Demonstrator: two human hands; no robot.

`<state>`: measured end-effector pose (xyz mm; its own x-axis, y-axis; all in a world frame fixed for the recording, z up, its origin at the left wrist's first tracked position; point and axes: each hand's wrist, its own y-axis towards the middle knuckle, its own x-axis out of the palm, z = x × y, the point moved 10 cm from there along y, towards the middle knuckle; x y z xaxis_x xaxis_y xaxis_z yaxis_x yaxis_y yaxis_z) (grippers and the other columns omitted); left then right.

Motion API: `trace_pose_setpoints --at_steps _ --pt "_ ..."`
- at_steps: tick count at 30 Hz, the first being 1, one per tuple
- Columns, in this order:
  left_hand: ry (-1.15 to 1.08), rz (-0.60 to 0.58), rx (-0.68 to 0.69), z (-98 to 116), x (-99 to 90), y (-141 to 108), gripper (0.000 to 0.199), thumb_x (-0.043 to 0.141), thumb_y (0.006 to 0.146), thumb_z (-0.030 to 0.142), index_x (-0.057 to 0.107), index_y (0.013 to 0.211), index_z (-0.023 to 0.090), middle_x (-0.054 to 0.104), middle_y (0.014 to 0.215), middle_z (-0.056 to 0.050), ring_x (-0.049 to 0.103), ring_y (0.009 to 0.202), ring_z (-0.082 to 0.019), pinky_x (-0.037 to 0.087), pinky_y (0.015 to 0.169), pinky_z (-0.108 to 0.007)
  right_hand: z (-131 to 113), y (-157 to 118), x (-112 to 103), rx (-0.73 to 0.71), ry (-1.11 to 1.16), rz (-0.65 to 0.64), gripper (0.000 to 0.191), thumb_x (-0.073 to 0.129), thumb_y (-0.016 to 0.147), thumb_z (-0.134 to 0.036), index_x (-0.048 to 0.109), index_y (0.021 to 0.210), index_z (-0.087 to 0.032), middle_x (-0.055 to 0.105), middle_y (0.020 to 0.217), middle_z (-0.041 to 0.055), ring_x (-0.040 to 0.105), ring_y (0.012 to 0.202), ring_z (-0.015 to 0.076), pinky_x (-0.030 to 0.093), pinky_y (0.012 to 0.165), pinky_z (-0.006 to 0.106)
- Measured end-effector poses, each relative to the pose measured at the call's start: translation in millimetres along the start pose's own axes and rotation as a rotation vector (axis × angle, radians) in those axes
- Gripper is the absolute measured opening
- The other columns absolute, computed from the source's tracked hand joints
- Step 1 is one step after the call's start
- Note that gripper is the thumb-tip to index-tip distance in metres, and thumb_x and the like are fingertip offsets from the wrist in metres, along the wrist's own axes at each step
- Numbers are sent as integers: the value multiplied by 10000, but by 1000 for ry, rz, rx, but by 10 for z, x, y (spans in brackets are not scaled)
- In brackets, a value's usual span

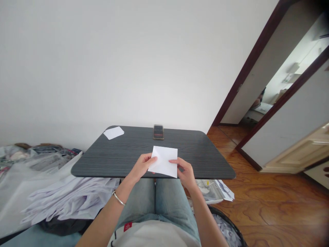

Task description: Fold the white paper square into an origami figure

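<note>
A white, roughly square sheet of paper is held up over the front edge of the dark table. My left hand grips its left side, thumb on top and the other fingers mostly hidden behind. On the right side, my right hand pinches the sheet, with the thumb or a fingertip lying on its face. Whether the paper is one layer or folded, I cannot tell. At the far left corner of the table lie several white paper pieces, apart from both hands.
A small framed dark object stands at the back middle of the black table, against the white wall. White cloth is heaped at the left. Right of my legs are a tray with papers and a black bag of scraps. A person is partly visible through the doorway.
</note>
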<state>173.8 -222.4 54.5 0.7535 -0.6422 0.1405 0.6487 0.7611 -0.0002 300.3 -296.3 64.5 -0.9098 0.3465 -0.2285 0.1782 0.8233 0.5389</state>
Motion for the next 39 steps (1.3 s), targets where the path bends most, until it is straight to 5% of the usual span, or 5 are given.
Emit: trace_pose_setpoints --at_steps 6,11,23,30,39 --pt "-165 -53 172 274 100 -94 755 661 685 258 285 1336 315 622 1063 -52 610 756 -163 464 656 -246 90 -17 -58 47 83 104 113 588 680 -153 666 733 -216 656 845 40 593 759 194 464 620 274" --pt "72 -143 247 335 124 -133 386 583 751 382 619 1084 189 573 1142 -86 499 1051 -239 365 884 -282 98 -44 -100 69 196 155 74 643 648 -178 657 711 -216 641 775 28 588 706 189 450 605 270" --pt "47 -345 329 318 225 -194 771 773 358 507 586 1040 200 501 1071 -98 482 1016 -273 360 874 -328 32 -66 -116 154 247 259 102 664 655 -283 612 636 -197 586 571 -2 513 492 137 410 479 250" --pt "103 -175 456 443 150 -174 191 709 648 277 595 708 135 508 908 -58 502 867 -180 405 752 -270 -28 -48 -82 164 325 301 161 652 686 -317 622 656 -162 630 550 12 557 468 131 433 426 225" --pt "32 -1 332 351 137 -118 198 607 742 289 626 843 120 562 782 -33 497 708 -131 438 596 -217 6 -42 -46 239 395 317 172 660 689 -317 633 672 -148 640 505 10 553 407 118 454 413 226"
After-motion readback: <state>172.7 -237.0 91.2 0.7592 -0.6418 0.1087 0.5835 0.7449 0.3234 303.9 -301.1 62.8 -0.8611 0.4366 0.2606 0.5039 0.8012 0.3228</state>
